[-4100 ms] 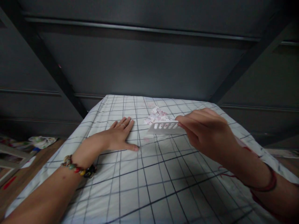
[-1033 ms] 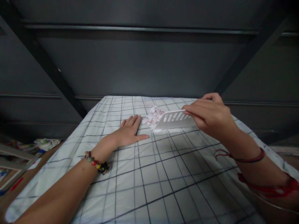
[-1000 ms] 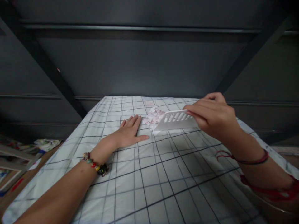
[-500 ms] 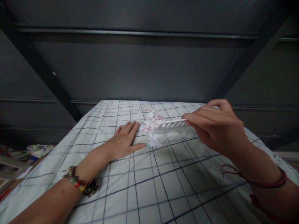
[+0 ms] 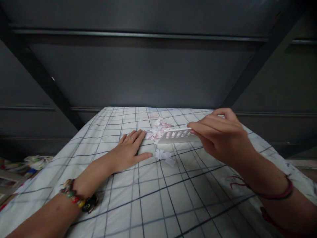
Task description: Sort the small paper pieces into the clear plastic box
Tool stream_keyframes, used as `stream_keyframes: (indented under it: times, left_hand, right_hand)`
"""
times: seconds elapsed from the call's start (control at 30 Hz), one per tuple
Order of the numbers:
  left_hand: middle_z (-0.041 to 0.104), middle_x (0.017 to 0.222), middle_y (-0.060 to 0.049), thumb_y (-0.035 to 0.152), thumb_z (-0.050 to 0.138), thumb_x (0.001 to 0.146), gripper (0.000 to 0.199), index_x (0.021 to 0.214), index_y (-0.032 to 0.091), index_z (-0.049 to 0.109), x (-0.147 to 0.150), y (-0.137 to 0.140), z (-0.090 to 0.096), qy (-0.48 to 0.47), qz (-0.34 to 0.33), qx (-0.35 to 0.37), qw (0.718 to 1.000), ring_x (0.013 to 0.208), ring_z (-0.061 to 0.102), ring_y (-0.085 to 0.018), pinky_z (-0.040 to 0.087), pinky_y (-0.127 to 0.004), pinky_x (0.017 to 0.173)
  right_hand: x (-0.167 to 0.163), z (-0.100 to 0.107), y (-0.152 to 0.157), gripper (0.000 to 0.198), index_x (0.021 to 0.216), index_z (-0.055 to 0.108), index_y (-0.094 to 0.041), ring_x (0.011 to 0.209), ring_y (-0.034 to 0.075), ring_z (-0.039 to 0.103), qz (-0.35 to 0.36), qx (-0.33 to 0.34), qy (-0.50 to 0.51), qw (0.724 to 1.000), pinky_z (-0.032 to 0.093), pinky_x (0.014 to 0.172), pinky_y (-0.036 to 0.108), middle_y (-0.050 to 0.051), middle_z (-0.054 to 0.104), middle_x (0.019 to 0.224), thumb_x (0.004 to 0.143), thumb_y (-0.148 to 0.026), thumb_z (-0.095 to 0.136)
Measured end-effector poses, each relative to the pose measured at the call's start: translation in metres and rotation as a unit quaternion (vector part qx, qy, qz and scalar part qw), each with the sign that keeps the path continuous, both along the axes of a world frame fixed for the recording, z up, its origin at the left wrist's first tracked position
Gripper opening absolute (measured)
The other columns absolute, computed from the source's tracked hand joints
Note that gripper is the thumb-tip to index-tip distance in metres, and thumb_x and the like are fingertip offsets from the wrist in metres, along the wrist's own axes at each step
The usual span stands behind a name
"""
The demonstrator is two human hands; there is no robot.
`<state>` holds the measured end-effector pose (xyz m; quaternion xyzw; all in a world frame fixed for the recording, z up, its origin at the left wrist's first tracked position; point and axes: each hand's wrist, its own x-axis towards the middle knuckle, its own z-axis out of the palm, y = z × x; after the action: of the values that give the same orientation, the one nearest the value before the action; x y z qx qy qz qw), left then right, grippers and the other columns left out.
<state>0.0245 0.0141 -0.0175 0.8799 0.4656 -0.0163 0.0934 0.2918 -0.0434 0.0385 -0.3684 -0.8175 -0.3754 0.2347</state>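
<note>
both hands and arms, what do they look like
No sleeves or gloves show. Left hand: slim ring; beaded wrist bracelet with green, red, yellow and black. Right hand: red and dark wrist cord with loose ends, plus a red band higher up.

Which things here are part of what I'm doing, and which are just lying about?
In use:
slotted white plate, pinched in the right hand
heaped scraps by the left hand
loose scraps near its thumb
checked cloth underneath

Just around:
pale bundle, lower left, unclear
dark panel behind
</note>
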Motion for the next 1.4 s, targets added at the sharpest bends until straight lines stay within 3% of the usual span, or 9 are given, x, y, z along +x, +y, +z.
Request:
stream_keyframes:
  times: [0.27,1.4]
  left_hand:
    - [0.007,0.160,-0.019,0.068,0.028,0.090,0.091,0.153,0.005,0.009,0.0028,-0.0024,0.0050,0.034,0.005,-0.011,0.999,0.146,0.006,-0.034,0.011,-0.049,0.116]
    - [0.015,0.159,-0.017,0.069,0.026,0.094,0.083,0.154,0.012,0.015,-0.0045,0.0012,-0.0020,0.019,-0.028,0.029,0.999,0.145,0.015,-0.035,0.017,-0.052,0.115]
  right_hand:
    - [-0.0002,0.0037,-0.0014,0.018,0.080,0.061,-0.019,0.057,0.014,0.053,-0.004,0.036,0.001,0.999,0.040,0.069,0.034,-0.002,0.065,0.064,0.084,-0.009,0.048]
    - [0.0052,0.0010,-0.0093,0.015,0.085,0.053,-0.024,0.055,0.011,0.052,0.083,-0.038,0.062,0.994,0.040,0.073,0.034,-0.006,0.060,0.062,0.087,-0.010,0.048]
